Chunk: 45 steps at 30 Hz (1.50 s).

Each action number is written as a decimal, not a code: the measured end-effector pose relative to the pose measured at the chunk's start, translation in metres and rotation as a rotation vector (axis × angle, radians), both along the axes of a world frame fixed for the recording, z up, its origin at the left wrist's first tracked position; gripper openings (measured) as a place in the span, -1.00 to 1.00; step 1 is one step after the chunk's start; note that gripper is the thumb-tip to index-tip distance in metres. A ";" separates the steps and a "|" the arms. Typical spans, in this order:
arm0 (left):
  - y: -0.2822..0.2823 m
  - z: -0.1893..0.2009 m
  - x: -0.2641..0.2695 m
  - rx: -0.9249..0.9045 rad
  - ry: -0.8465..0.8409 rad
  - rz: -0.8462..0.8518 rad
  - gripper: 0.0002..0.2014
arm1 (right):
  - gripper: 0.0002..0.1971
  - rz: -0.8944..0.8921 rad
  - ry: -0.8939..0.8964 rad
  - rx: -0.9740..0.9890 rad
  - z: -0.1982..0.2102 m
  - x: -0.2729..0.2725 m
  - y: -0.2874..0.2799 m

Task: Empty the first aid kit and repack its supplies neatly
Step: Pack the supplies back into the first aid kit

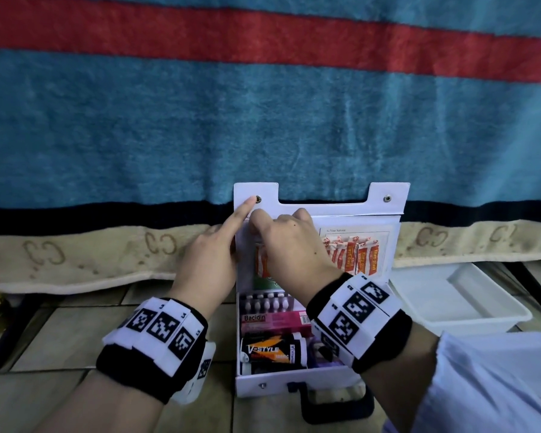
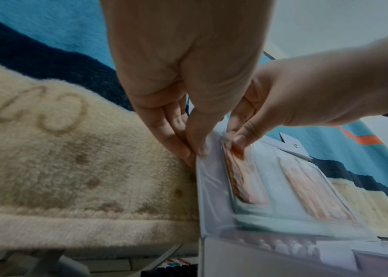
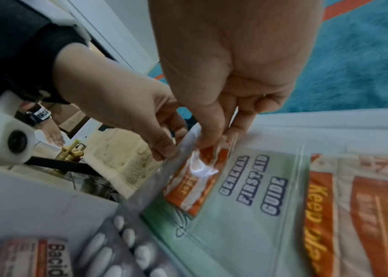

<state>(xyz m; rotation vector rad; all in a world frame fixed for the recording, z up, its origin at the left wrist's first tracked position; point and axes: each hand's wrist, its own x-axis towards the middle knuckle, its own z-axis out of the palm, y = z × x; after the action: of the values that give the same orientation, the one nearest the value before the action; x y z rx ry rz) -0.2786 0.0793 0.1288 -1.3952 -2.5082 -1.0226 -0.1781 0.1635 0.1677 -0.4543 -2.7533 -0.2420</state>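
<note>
The right hand (image 1: 289, 245) pinches the top edge of an orange-and-white paper sachet (image 3: 194, 182) between thumb and fingertips at the mouth of the clear plastic sleeve pocket (image 3: 254, 211) on the lid of the white first aid kit (image 1: 313, 378). The left hand (image 1: 211, 257), just beside it on the left, pinches the pocket's outer edge, index finger extended to the lid's snap. The sachet's long axis runs down into the pocket, away from the fingertips, over the pale green first aid guide card (image 3: 256, 189); extraction presumably requires a pull toward the lid's top. The kit lies open on the tiled floor (image 1: 50, 339), lid propped against a blue, red and cream blanket (image 1: 169, 126). A white plastic tray (image 1: 459, 301) sits right of the kit.
</note>
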 end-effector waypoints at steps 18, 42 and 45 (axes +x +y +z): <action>-0.004 0.016 0.052 -0.073 0.085 0.116 -0.31 | -0.78 -0.302 0.231 -0.246 0.033 0.143 0.053; 0.062 -0.024 0.191 -0.698 0.095 -0.109 -0.87 | -0.78 -0.840 -0.591 -0.368 -0.092 0.366 0.118; 0.062 -0.025 0.193 -0.687 0.091 -0.082 -0.88 | -0.57 -0.849 -0.564 -0.354 -0.093 0.367 0.117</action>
<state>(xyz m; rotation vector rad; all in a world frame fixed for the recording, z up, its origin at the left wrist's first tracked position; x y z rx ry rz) -0.0856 0.1415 0.1041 -1.6431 -2.8776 -0.0654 0.1891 0.2803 0.0748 -1.8982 -2.9342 -0.0756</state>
